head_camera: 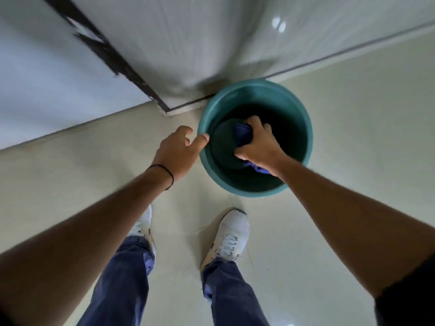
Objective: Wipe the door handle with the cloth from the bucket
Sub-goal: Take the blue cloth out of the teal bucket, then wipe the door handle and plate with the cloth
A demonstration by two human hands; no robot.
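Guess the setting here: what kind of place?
Probably an indoor hallway or room entrance: glossy pale tiled floor, a white door with a dark frame edge, and a teal bucket standing by the threshold. No furniture in view.

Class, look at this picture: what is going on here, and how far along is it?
A person bends over a green bucket on the floor by a door. The right hand is inside it, its grip closed on a blue cloth. The left hand is open, its thumb at the rim. No door handle is in view, so wiping has not begun.
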